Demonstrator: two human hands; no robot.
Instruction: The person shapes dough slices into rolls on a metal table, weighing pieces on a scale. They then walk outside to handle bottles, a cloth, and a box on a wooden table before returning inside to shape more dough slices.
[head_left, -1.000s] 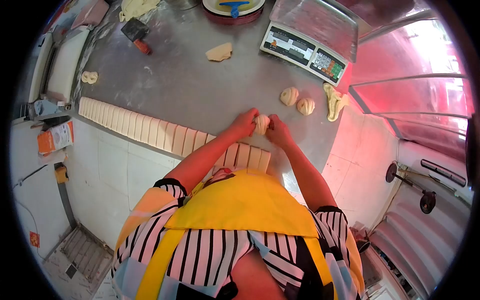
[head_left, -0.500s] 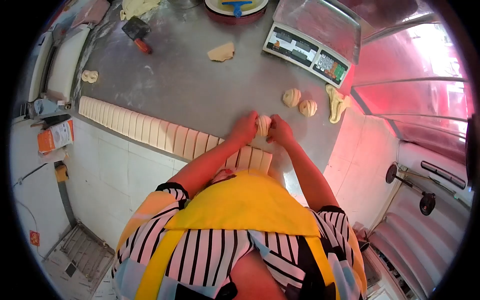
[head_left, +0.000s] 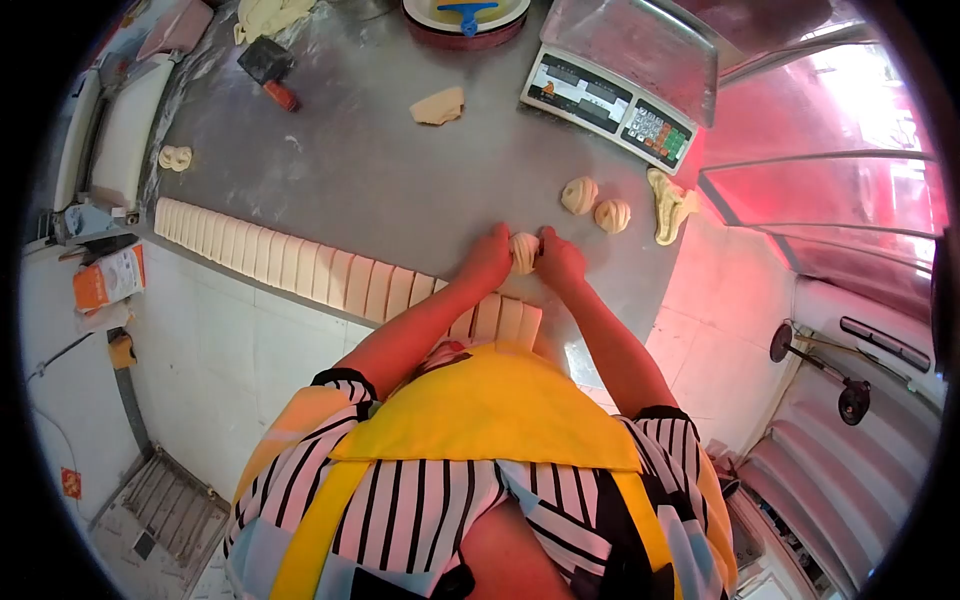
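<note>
A: Hands?
B: Left hand (head_left: 490, 257) and right hand (head_left: 560, 260), fingers curled in, gripping a coiled dough piece (head_left: 523, 254) from its left and right sides.
A: Where's that?
B: Near side of the table (head_left: 370, 190), just beyond the right end of the cut dough row (head_left: 310, 268).
A: Nearby?
B: Two coiled rolls (head_left: 579, 196) close together, farther right; scale (head_left: 612, 108) beyond them.
</note>
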